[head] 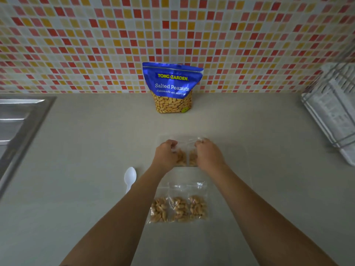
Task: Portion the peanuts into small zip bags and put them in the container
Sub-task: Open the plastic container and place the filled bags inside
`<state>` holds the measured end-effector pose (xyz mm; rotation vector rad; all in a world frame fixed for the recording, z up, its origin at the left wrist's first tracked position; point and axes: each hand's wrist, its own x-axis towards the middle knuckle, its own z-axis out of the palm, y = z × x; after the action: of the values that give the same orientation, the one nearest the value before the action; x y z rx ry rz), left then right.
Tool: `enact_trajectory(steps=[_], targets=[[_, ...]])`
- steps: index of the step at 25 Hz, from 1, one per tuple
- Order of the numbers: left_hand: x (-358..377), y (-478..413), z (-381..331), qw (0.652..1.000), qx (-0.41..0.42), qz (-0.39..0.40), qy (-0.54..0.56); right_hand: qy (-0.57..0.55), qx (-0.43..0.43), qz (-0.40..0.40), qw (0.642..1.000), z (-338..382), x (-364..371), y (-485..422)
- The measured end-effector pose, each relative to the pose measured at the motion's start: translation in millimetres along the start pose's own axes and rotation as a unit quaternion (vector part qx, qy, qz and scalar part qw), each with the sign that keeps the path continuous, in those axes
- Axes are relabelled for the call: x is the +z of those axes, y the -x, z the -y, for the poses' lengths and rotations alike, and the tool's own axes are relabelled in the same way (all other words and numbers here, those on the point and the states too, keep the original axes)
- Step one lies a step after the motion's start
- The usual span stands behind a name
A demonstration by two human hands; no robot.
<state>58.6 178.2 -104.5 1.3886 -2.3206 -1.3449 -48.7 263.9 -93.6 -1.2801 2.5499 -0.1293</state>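
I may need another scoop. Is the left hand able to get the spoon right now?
Likely yes, once freed: the spoon lies uncovered beside the left forearm, but the left hand now grips a bag.

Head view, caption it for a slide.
Left hand and right hand each grip a peanut bag; three filled bags lie nearer.

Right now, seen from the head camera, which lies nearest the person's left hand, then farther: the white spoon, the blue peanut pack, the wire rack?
1. White spoon, on the counter just left of the left hand, which grips a zip bag.
2. Blue peanut pack, upright against the wall ahead.
3. Wire rack, at the far right edge.
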Motion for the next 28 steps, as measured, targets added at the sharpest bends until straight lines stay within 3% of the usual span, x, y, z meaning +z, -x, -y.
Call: enact_trajectory(steps=[4,7,10,13,16,18,22,25,28], targets=[[4.9,-4.0,2.0,0.999,0.007,0.018,-0.027,0.144,-0.013,-0.028,0.989,-8.1,-2.7,-0.1],[9.2,-4.7,2.1,0.996,0.021,0.023,-0.080,0.130,-0.004,-0.013,0.991,-15.9,3.9,-3.7],[11.2,0.6,-2.7,0.971,0.047,0.009,-0.235,0.120,-0.023,-0.021,0.992,-18.6,6.2,-4.7],[0.2,15.7,-12.3,0.959,0.096,-0.050,-0.262,0.006,-0.047,-0.103,0.994,-21.3,1.7,9.6],[-13.5,52.5,-2.7,0.970,0.150,-0.156,-0.109,-0.187,-0.018,-0.208,0.960,-21.0,6.9,59.2],[-15.1,86.4,21.7,0.977,0.107,-0.163,-0.090,-0.233,0.023,-0.195,0.952,-20.9,21.3,101.3],[-3.6,139.4,62.6,0.982,-0.046,-0.128,-0.131,-0.241,0.110,-0.080,0.961,-15.5,57.0,149.5],[7.7,150.7,64.5,0.979,-0.085,-0.106,-0.151,-0.236,0.122,-0.050,0.963,-6.0,64.9,156.4],[8.8,147.2,65.0,0.985,-0.135,-0.093,-0.047,-0.253,0.133,-0.048,0.957,1.0,61.9,152.7]])
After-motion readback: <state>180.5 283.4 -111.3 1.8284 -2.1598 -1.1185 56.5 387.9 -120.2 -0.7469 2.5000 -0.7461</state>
